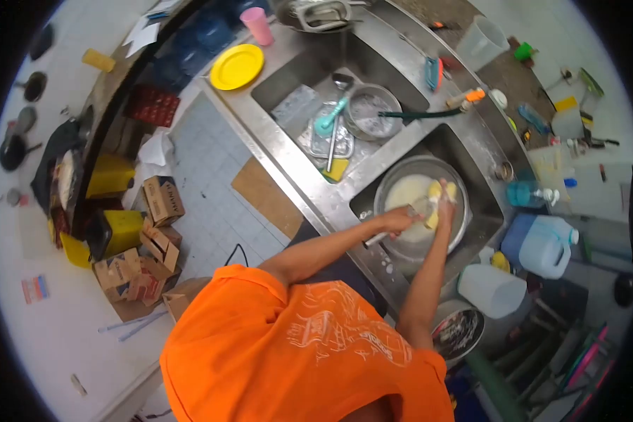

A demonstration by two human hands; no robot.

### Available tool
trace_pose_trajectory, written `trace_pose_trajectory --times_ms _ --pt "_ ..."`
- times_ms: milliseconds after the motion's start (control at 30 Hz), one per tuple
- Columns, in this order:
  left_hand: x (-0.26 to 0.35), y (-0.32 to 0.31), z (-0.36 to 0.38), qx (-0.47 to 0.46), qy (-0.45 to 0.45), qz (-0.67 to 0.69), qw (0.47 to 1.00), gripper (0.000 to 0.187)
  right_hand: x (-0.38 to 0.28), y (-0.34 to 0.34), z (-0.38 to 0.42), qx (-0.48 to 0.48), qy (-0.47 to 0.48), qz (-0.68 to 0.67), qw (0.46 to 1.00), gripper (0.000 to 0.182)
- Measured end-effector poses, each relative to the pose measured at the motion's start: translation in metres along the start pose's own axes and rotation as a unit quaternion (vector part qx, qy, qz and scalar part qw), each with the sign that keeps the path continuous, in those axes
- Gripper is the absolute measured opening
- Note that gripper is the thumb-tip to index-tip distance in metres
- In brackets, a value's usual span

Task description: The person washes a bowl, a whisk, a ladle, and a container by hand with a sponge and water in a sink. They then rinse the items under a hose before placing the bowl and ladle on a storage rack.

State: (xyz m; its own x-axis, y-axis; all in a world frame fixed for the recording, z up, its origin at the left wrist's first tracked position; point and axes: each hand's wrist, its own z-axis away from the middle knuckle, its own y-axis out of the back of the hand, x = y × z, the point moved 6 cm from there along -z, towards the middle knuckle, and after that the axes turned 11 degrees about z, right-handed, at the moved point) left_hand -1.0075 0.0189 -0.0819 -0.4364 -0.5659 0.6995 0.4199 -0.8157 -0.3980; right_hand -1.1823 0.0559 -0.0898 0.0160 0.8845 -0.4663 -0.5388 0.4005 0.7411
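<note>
Both hands work over a round metal pot (463,228) of cloudy, whitish water in the near sink basin (487,218). My right hand (444,200) is closed around a pale yellow sponge (431,219), parts of which show above and below the fingers. To its left, my left hand (399,220) is wrapped round a shiny utensil, whose pale handle (375,240) sticks out below the fist. Its other end overlaps the sponge in this view, and its kind cannot be made out.
The far basin holds a soapy metal pot (373,112), a turquoise ladle (325,125), a clear tray and a yellow sponge (336,169). A dark green hose (418,114) crosses above it. A yellow plate (237,67) and pink cup (257,27) sit on the counter; jugs (541,246) stand right.
</note>
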Motion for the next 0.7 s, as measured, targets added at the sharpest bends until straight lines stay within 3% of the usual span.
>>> trace_pose_trajectory --times_ms 33,100,167,200,233,300,433,500,533,567,633,667,700 --pt "0.005 0.01 0.004 -0.023 -0.015 0.005 1.0 0.07 0.012 -0.018 -0.023 0.028 0.01 0.031 0.999 0.07" --pt "0.012 0.039 0.021 0.1 -0.004 -0.003 0.995 0.059 -0.033 -0.023 0.022 0.001 0.145 -0.15 0.978 0.085" --pt "0.004 0.062 0.011 0.031 -0.012 0.086 0.996 0.062 -0.027 -0.031 0.004 0.144 0.037 0.014 0.989 0.079" --pt "0.014 0.075 0.018 0.037 -0.004 0.107 0.994 0.062 -0.027 -0.045 0.001 0.041 0.006 -0.142 0.989 0.067" --pt "0.027 0.084 0.025 0.032 0.002 0.108 0.994 0.062 -0.027 -0.05 0.006 0.044 -0.001 -0.14 0.989 0.067" --pt "0.052 0.111 0.035 0.081 -0.032 0.214 0.973 0.049 -0.046 -0.066 0.036 -0.026 -0.026 -0.348 0.937 0.058" --pt "0.031 0.172 0.028 0.035 0.018 0.211 0.977 0.039 -0.045 -0.084 0.062 0.046 -0.018 -0.347 0.936 0.054" --pt "0.005 0.198 0.018 -0.081 0.0 0.098 0.992 0.044 0.012 -0.102 0.026 0.058 0.099 -0.137 0.984 0.046" --pt "0.0 0.2 0.025 -0.119 0.06 0.091 0.987 0.039 -0.031 -0.082 0.07 -0.012 -0.051 -0.338 0.94 0.04" --pt "-0.006 0.195 0.035 -0.157 0.119 0.089 0.976 0.034 -0.02 -0.08 0.065 0.014 -0.015 -0.41 0.912 0.039" --pt "0.024 0.181 0.07 -0.259 0.133 0.065 0.954 0.031 0.077 -0.091 -0.005 0.064 -0.05 -0.429 0.9 0.041" --pt "0.027 0.191 0.071 -0.251 0.128 0.063 0.957 0.031 0.061 -0.075 0.015 0.082 -0.104 -0.434 0.891 0.045" --pt "0.031 0.206 0.065 -0.172 0.09 0.069 0.979 0.029 0.047 -0.054 0.036 0.105 -0.159 -0.438 0.879 0.049"
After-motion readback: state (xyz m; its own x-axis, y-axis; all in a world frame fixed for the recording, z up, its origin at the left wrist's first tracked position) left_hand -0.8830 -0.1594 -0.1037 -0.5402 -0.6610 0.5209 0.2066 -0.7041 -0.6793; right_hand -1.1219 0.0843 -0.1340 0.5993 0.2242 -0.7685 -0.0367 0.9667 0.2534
